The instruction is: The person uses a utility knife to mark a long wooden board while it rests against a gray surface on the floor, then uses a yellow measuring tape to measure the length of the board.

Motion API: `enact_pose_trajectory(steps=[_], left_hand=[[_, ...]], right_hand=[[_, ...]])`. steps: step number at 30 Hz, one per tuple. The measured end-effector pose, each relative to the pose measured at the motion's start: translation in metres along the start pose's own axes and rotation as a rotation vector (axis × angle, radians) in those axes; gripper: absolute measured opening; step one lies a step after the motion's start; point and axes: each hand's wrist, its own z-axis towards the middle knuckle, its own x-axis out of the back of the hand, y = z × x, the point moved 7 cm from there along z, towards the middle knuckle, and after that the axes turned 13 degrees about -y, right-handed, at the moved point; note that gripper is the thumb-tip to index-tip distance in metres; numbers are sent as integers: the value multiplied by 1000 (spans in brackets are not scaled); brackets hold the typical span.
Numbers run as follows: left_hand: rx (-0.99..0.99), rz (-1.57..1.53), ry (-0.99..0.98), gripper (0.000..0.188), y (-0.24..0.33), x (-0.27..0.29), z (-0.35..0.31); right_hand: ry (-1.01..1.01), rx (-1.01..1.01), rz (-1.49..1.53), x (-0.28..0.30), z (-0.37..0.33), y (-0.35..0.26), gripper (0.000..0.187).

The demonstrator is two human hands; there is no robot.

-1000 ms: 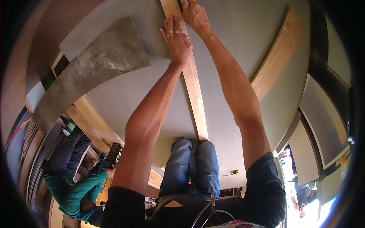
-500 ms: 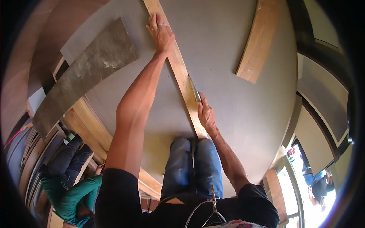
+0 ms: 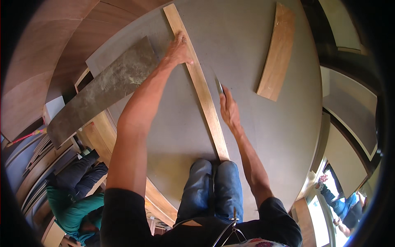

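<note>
A long, narrow wooden strip (image 3: pixel 200 85) runs across the grey sheet from the far side toward my knees. My left hand (image 3: pixel 177 51) lies over its far part, fingers stretched forward and thumb apart near the right edge. To the right of the strip, my right hand (image 3: pixel 230 108) is closed round a knife (image 3: pixel 219 86). The knife's thin, pointed blade is directed forward, slightly left, and is apart from the strip. Its handle is mostly hidden in my fist.
Beneath lies a broad grey sheet (image 3: pixel 247 49). A short wooden board (image 3: pixel 276 53) rests on it at right, a dark scuffed panel (image 3: pixel 105 88) at left. A person in green (image 3: pixel 76 210) is at lower left; another person (image 3: pixel 349 214) is at lower right. Panels stand along the right.
My right hand has moved the knife rightward, off the strip's edge. My left hand has turned slightly on the strip. The whole view has shifted, now showing the strip's far end.
</note>
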Motion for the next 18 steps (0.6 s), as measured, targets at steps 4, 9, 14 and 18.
enact_pose_trajectory(steps=[4, 9, 14, 18], left_hand=[[-22, -66, -28, 121, 0, -7, 9], [-47, -83, -40, 116, -1, -14, 12], [-83, -197, 12, 123, 4, -9, 15], [-88, -239, 69, 128, -7, -13, 12]], right_hand=[[67, 147, -28, 7, 109, -45, 37], [103, 178, -123, -4, 239, -85, 42], [139, 218, -128, -9, 304, -106, 43], [99, 206, -114, -26, 316, -109, 44]])
